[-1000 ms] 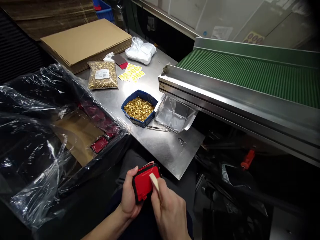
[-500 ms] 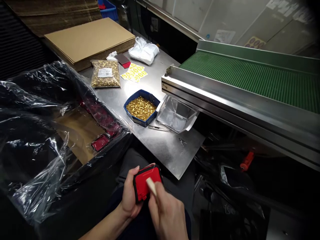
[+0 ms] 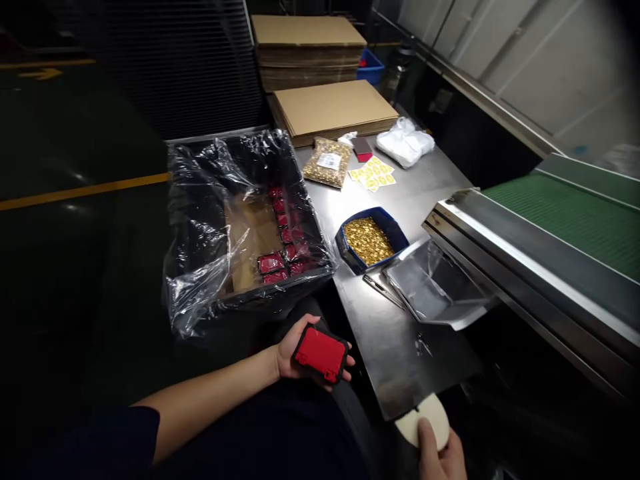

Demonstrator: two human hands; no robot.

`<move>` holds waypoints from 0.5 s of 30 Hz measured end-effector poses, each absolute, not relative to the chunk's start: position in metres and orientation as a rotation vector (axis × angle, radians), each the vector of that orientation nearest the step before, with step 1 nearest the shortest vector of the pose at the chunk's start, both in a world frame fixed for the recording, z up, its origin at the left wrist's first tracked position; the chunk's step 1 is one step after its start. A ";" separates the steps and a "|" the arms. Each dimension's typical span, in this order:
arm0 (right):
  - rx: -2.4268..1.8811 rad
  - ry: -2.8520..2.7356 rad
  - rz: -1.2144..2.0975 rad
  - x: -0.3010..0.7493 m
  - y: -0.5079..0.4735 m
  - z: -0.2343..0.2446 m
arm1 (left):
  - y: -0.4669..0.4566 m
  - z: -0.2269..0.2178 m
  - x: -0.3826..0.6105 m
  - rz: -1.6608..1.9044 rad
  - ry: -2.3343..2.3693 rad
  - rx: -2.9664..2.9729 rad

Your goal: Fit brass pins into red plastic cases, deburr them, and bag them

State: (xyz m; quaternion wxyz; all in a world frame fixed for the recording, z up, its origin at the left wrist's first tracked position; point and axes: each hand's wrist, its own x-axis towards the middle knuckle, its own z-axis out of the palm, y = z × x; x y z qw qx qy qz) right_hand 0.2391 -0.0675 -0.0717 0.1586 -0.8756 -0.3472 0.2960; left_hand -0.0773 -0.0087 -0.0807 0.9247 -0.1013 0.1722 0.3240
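My left hand [image 3: 291, 353] cradles a red part with a black rim [image 3: 320, 352] over my lap, just left of the steel table's near corner. Its fingers curl round the part from below. My right hand [image 3: 439, 451] is at the bottom edge of the view, closed on a small cream pad [image 3: 425, 415] beside the table's near corner. Behind my left hand stands a black crate lined with clear plastic film [image 3: 210, 200]. Several red parts [image 3: 280, 257] lie in it on cardboard.
On the steel table [image 3: 400, 347] are a blue tray of small gold pieces [image 3: 367, 240], tweezers [image 3: 383, 290], a clear open bag [image 3: 435, 283], a sealed bag of gold pieces [image 3: 327, 162], yellow stickers [image 3: 373, 173] and a white bag [image 3: 405, 142]. Flat cardboard stacks [image 3: 330, 107] lie behind. A green conveyor [image 3: 570, 217] runs at right.
The hands have parted: my right hand took the cream pad off the red part, down to the right. My left hand lowered the part. The view swung left.
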 end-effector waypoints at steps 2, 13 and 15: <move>-2.402 -1.031 1.054 0.236 -0.067 -0.084 | -0.011 -0.082 -0.081 0.690 0.336 -0.216; -2.037 -1.241 0.885 0.172 -0.019 -0.044 | -0.015 -0.059 -0.082 0.765 0.416 -0.063; -2.049 -1.091 0.807 0.188 -0.038 -0.037 | -0.020 -0.057 -0.082 0.703 0.432 -0.024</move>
